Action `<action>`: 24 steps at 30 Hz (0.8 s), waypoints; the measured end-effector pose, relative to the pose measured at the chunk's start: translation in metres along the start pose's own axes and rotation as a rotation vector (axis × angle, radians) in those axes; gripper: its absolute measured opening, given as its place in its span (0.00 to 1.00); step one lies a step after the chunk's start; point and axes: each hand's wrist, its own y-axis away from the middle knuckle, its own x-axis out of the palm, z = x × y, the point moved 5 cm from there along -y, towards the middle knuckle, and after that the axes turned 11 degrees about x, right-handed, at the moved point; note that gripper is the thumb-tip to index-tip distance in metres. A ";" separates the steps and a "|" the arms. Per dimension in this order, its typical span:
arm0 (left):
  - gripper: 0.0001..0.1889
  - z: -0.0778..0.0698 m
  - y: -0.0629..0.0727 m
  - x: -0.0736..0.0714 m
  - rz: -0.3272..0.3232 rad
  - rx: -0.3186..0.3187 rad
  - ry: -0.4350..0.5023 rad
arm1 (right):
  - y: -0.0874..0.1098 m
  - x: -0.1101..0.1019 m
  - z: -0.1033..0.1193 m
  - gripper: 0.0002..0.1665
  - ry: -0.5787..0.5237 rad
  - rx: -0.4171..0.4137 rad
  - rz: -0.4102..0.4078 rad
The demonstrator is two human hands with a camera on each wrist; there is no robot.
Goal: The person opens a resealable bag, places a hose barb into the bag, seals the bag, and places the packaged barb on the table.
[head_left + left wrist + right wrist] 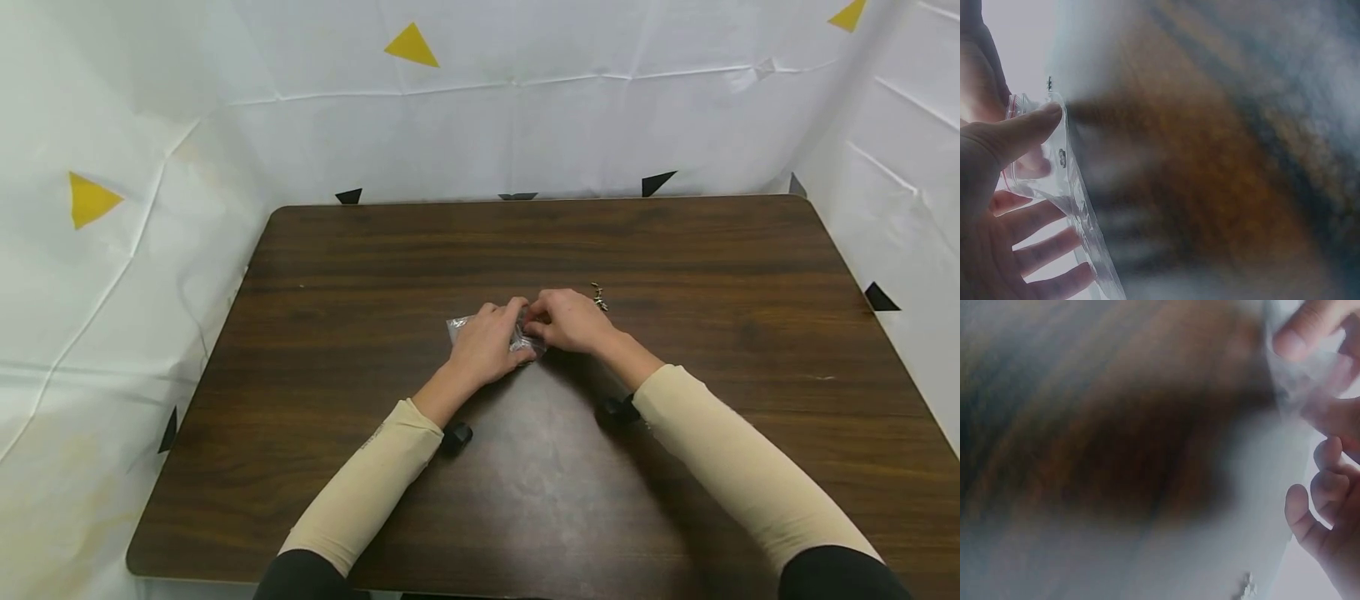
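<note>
A clear plastic zip bag [457,325] with a red line along its mouth lies low over the table, between the two hands. My left hand [487,342] holds it, thumb on the near face and fingers spread behind, as the left wrist view shows. At the bag's mouth, my right hand [570,321] pinches with thumb and forefinger near the red strip; its other fingers [1325,487] are curled. A small metallic piece [1062,157] shows against the clear plastic. Just beyond the right hand lies a small gold-coloured chain-like trinket [598,298].
The brown wood-grain table [375,250] has white sheeting [525,142] behind it and on both sides, marked with yellow and black triangles. Dark wrist cameras [455,437] hang under both forearms, close above the tabletop.
</note>
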 end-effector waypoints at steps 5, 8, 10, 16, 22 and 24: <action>0.41 -0.001 -0.002 -0.002 0.001 0.007 -0.019 | 0.003 -0.021 -0.017 0.09 -0.094 0.065 -0.052; 0.42 -0.002 -0.003 -0.004 0.003 0.001 -0.029 | 0.006 -0.036 -0.036 0.10 -0.127 0.152 -0.093; 0.42 -0.002 -0.003 -0.004 0.007 -0.007 -0.033 | 0.008 -0.044 -0.051 0.11 -0.132 0.215 -0.120; 0.42 -0.003 -0.002 -0.003 0.021 -0.012 -0.044 | 0.019 -0.052 -0.092 0.14 -0.099 0.382 -0.107; 0.42 -0.003 0.000 -0.003 0.014 -0.014 -0.044 | 0.025 -0.047 -0.106 0.17 -0.044 0.415 -0.018; 0.42 -0.003 0.000 -0.002 0.013 -0.015 -0.042 | 0.025 -0.047 -0.106 0.16 -0.034 0.413 -0.022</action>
